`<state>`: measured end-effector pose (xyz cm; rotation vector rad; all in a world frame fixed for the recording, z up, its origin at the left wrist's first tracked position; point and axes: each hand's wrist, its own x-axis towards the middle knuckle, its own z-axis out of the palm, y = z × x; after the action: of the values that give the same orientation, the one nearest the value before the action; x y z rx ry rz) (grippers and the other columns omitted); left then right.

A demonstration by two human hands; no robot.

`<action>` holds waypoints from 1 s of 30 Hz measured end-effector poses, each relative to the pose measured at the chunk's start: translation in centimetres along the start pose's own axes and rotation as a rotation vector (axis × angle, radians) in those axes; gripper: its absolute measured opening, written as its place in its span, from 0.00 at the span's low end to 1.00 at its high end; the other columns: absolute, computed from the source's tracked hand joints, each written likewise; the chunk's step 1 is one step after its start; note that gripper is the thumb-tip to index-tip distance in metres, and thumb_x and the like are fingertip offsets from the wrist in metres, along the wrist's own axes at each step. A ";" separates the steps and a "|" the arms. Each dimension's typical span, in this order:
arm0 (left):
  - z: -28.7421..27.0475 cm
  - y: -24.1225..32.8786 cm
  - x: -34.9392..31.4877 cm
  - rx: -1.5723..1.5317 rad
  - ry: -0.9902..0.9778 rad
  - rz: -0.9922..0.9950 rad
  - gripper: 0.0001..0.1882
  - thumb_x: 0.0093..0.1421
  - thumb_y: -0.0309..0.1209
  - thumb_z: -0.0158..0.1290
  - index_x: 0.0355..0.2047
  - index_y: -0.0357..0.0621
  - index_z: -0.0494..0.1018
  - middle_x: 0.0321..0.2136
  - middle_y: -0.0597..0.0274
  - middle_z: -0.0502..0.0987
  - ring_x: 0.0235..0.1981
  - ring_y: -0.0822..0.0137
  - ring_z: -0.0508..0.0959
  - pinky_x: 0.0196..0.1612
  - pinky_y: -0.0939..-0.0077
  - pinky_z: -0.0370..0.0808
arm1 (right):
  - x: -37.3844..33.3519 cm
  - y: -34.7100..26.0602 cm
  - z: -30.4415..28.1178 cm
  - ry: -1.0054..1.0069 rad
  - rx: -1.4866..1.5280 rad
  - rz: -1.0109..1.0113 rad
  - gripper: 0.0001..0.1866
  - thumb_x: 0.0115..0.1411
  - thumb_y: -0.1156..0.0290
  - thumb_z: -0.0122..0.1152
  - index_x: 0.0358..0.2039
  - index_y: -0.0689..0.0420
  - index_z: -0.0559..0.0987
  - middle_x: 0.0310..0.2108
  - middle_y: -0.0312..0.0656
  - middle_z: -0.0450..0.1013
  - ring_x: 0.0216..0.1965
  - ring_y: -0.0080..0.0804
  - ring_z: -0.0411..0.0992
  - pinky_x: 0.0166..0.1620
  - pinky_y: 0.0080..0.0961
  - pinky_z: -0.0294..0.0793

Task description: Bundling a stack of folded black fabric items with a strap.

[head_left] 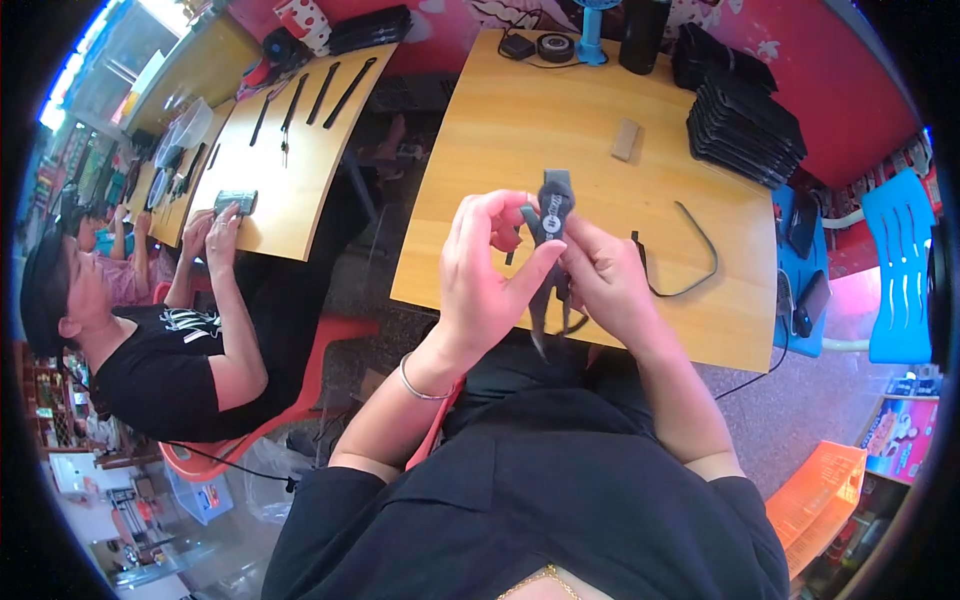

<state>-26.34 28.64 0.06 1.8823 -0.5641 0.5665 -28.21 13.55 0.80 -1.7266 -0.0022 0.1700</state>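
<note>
A dark grey strap point(555, 204) with pale printing is held up in front of me over the near part of the table, folded over at its top. My right hand point(612, 280) grips it from the right, thumb and fingers closed around its lower part. On the other side, my left hand point(485, 265) curls round the strap, its index fingertip and thumb against it. Loose dark ends point(540, 318) dangle below the hands. To the right of my right hand, a thin dark strap point(714, 255) lies curved on the wooden table point(470, 130).
A stack of black folded pieces point(745, 130) fills the table's far right. A small tan block point(626, 139), a black tape roll point(555, 46), a blue stand point(592, 45) and a dark bottle point(644, 35) are farther back. Left, a co-worker point(150, 350) sits at another table; a blue chair point(898, 265) stands right.
</note>
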 end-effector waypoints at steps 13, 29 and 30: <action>0.4 -1.0 -0.7 -0.160 -0.277 -0.240 0.09 0.46 0.23 0.61 0.30 0.40 0.76 0.26 0.64 0.66 0.30 0.69 0.68 0.33 0.77 0.67 | 2.6 5.0 -0.1 -0.203 0.618 0.145 0.11 0.61 0.61 0.52 0.40 0.50 0.76 0.24 0.26 0.69 0.21 0.11 0.60 0.23 0.10 0.56; -0.7 -1.3 -0.6 -0.421 -0.343 0.032 0.04 0.55 0.22 0.53 0.30 0.37 0.70 0.33 0.59 0.70 0.36 0.67 0.71 0.41 0.74 0.69 | 2.7 4.1 0.4 -0.078 0.860 0.183 0.12 0.58 0.67 0.59 0.38 0.57 0.68 0.32 0.39 0.73 0.32 0.22 0.73 0.28 0.14 0.72; -1.0 -1.1 -0.9 -0.419 -0.344 0.032 0.04 0.55 0.22 0.53 0.30 0.37 0.70 0.33 0.59 0.70 0.36 0.67 0.71 0.41 0.74 0.69 | 2.5 4.2 0.3 -0.122 0.882 0.171 0.11 0.59 0.68 0.58 0.38 0.58 0.69 0.32 0.39 0.73 0.32 0.22 0.74 0.27 0.12 0.72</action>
<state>-26.48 30.03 -0.98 1.5755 -0.8658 0.1236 -26.15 13.39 -3.65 -0.8334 0.1151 0.3436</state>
